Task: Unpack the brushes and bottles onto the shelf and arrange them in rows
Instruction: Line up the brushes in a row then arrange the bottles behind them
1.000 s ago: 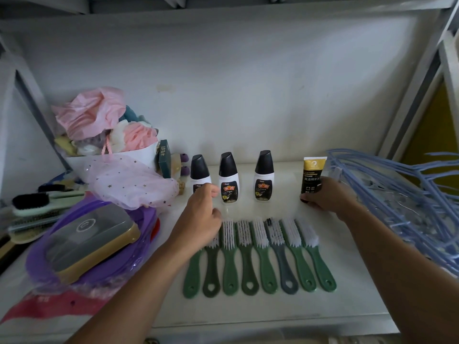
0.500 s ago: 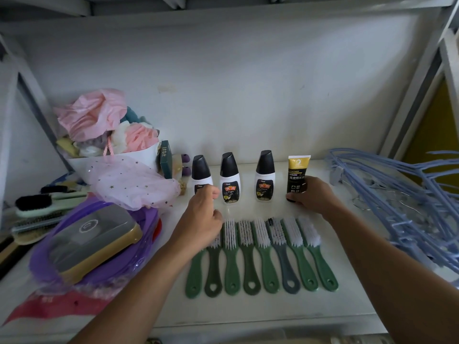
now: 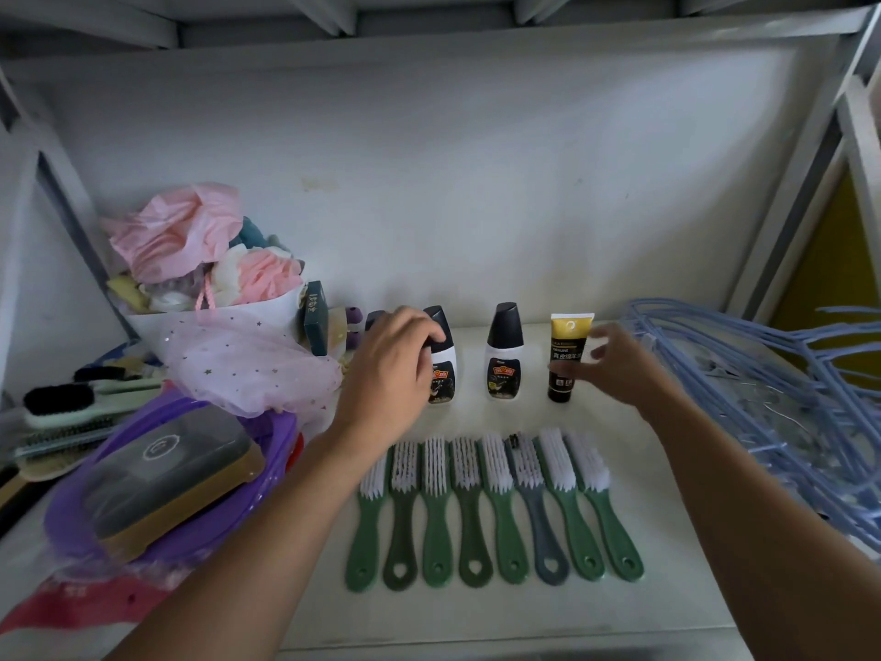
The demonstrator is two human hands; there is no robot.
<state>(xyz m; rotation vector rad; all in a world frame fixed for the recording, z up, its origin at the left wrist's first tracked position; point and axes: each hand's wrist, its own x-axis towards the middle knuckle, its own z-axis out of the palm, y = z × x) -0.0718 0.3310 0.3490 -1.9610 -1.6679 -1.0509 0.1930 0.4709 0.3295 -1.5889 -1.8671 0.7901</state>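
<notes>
tube (image 3: 566,348) just beside right hand (image 3: 619,369), fingers spread wide | left hand (image 3: 391,374) fingers curled round bottle (image 3: 444,381) cap

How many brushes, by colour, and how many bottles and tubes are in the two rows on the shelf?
Green brushes: 7
Grey brush: 1
Bottles: 3, one mostly hidden behind the left hand
Tube: 1
Total: 12
</notes>
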